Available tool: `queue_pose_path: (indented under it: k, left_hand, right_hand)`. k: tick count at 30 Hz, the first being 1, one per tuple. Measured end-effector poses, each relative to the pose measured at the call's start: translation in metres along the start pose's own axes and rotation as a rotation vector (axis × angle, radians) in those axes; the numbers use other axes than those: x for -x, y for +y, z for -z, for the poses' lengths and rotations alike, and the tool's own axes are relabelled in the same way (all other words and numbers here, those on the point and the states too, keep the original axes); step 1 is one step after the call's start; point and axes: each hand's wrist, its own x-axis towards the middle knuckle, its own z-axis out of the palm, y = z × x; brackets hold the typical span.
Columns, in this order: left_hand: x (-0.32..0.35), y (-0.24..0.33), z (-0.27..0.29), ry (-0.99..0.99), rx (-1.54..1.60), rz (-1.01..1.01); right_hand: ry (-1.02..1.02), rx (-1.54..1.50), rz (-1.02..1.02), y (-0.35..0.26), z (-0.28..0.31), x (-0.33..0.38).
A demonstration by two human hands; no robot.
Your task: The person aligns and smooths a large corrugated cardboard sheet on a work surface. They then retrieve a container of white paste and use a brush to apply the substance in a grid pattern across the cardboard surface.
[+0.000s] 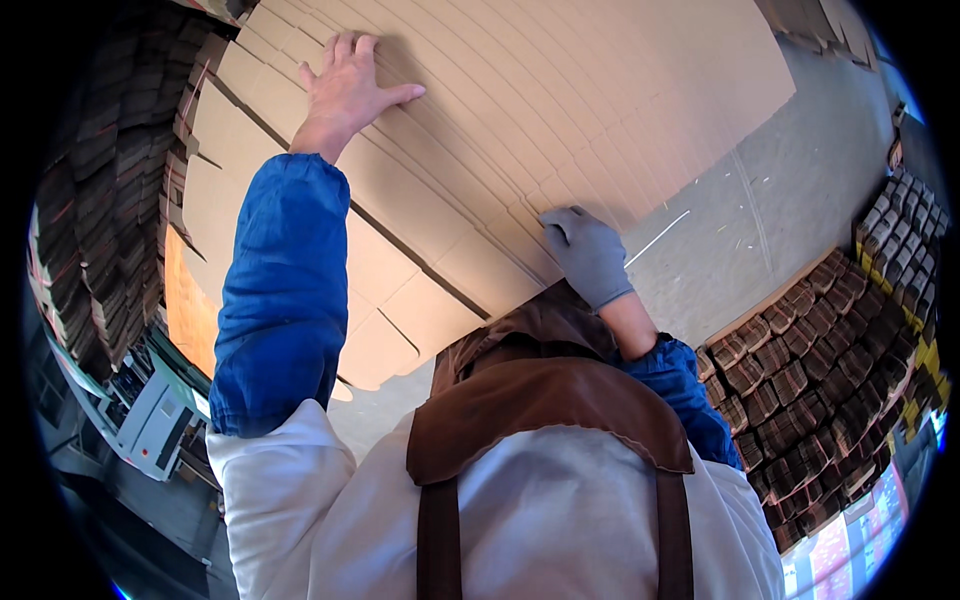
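Note:
A broad fan of overlapping brown cardboard sheets (440, 200), flat and slotted, spreads before me. My left hand (345, 90) is bare and lies on the sheets toward the far left, fingers and thumb spread, gripping nothing. My right hand (585, 255), in a grey glove, touches the near right part of the sheets with its fingers curled in. What those fingers hold, if anything, is hidden. A thin white strip (660, 237) shows just right of the glove; whether it touches the hand I cannot tell.
Bundled stacks of cardboard (100, 200) rise along the left. More tied bundles (800, 370) stand at the right, near the grey floor (740, 220). An orange-brown panel (188, 300) and a pale machine (155, 415) are at the lower left. My brown apron (540, 400) borders the sheets.

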Motion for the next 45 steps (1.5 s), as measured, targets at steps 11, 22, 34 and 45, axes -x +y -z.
queue_pose_path:
  k: [11,22,34,45]
  left_hand:
    - [-0.008,0.006,0.004,-0.029,-0.045,-0.015]
    - [0.000,-0.001,-0.007,0.072,0.049,0.005]
    - [0.000,0.002,0.002,-0.026,0.104,0.023]
    - [0.003,-0.023,-0.027,0.240,0.303,-0.092]
  right_hand:
    - [-0.017,0.006,-0.034,-0.002,0.000,0.003]
    - [-0.104,0.218,0.002,-0.010,0.000,-0.012]
    - [0.088,0.260,0.209,-0.064,-0.029,-0.099]
    - [-0.132,0.239,0.068,-0.079,-0.015,-0.130]
